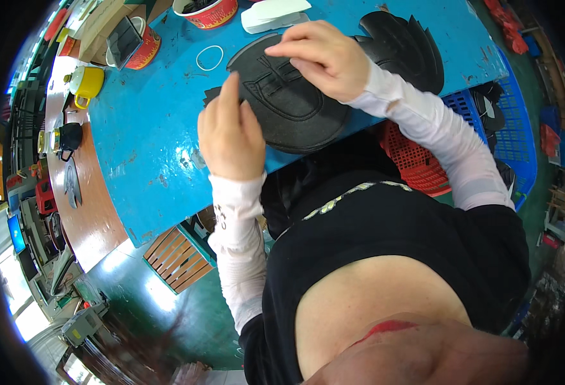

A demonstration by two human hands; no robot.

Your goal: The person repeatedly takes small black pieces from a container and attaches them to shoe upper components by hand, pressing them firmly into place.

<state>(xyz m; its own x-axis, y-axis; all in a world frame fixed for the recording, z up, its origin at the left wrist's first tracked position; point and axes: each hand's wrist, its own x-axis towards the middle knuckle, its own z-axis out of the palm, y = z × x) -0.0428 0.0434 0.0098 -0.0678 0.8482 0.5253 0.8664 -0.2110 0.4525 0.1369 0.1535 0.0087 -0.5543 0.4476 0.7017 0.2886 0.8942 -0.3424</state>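
Observation:
A rounded black leather-like piece [289,122] lies on the blue table in front of me. Its face carries a raised, stitched-looking outline and a crossed strap shape. Over its left edge is my left hand [231,138], index finger stretched out and thumb apart, with nothing visible in it. My right hand [327,61] hovers at the upper right of the same piece, index finger pointing left and thumb spread below it. I see nothing held there. To the right sits a stack of similar black pieces [408,54] with notched edges.
On the blue table [147,154] are a white ring [210,58], a white folded pack [275,14], and a red-patterned tub [207,13] with dark bits. A yellow mug [88,86] and scissors [72,183] are at left. Red [417,160] and blue baskets [513,141] stand at right.

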